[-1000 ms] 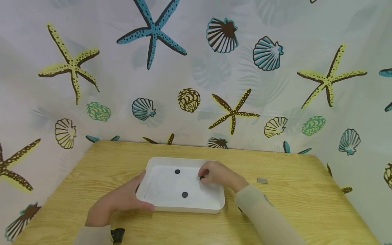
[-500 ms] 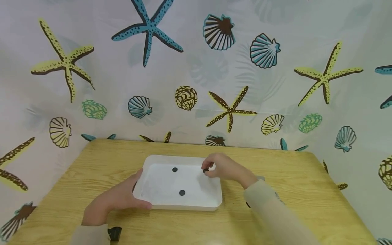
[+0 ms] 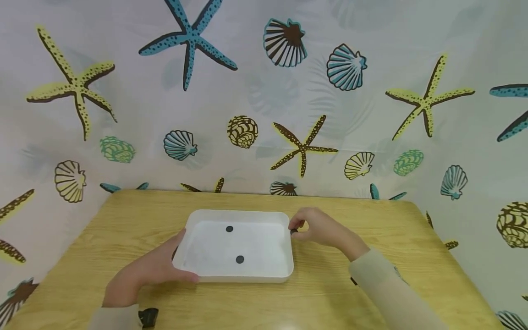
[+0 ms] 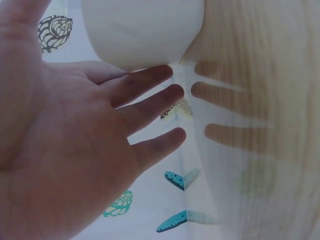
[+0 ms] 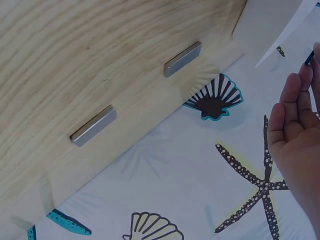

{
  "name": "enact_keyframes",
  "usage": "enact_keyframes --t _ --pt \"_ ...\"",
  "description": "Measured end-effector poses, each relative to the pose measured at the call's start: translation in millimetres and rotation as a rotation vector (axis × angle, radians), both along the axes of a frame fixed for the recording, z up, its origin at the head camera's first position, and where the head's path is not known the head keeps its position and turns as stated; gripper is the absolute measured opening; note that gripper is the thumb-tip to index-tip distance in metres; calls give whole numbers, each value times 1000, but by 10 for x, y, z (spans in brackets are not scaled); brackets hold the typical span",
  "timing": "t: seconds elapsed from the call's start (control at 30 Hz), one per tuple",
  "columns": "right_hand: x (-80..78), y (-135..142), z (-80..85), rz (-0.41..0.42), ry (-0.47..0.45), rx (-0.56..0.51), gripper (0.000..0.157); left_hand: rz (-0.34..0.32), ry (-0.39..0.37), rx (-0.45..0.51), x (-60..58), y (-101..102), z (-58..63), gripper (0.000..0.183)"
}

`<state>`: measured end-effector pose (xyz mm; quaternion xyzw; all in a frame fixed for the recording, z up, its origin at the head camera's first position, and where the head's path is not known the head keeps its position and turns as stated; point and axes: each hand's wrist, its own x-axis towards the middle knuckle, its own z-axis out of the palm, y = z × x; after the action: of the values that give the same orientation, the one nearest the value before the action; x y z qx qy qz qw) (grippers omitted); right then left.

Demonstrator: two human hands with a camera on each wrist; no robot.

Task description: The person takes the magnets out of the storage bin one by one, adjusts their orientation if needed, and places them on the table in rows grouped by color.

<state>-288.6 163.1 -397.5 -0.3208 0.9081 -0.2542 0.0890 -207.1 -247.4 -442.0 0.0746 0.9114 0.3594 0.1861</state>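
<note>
A white rectangular tray (image 3: 237,279) rests on the wooden table, with two flat black discs (image 3: 229,228) lying apart on its floor. My left hand (image 3: 154,262) spans the tray's left end, thumb along the front side. In the left wrist view its fingers (image 4: 152,150) stretch out straight, one fingertip right at the tray's corner. My right hand (image 3: 321,229) is at the tray's right edge, pinching a small black disc (image 3: 294,231) between thumb and fingertips. The right wrist view shows that disc edge-on, as a thin dark sliver (image 5: 309,57).
Two silver rectangular bars (image 5: 94,126) lie on the table (image 5: 115,65) in the right wrist view. A patterned cloth (image 3: 255,101) with starfish and shells hangs behind the table. A black object (image 3: 148,316) sits at my left cuff.
My right hand has lifted the black disc from the tray's right part and carried it right to the tray's edge. The left hand stays at the tray's left end. The head view has shifted slightly.
</note>
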Motion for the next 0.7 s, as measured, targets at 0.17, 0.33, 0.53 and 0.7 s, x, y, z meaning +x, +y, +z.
enact_keyframes --t 0.17,0.33,0.53,0.7 --pt "47 158 -45 -8 11 -3 7 -3 1 -4 7 -26 8 142" --pt "112 295 -83 -18 21 6 7 -10 9 -8 -1 -40 7 140" --pt "164 389 -125 -34 15 20 11 -25 17 15 6 -23 23 140" --pt "188 430 -194 -48 -6 10 13 -30 24 25 17 6 37 140"
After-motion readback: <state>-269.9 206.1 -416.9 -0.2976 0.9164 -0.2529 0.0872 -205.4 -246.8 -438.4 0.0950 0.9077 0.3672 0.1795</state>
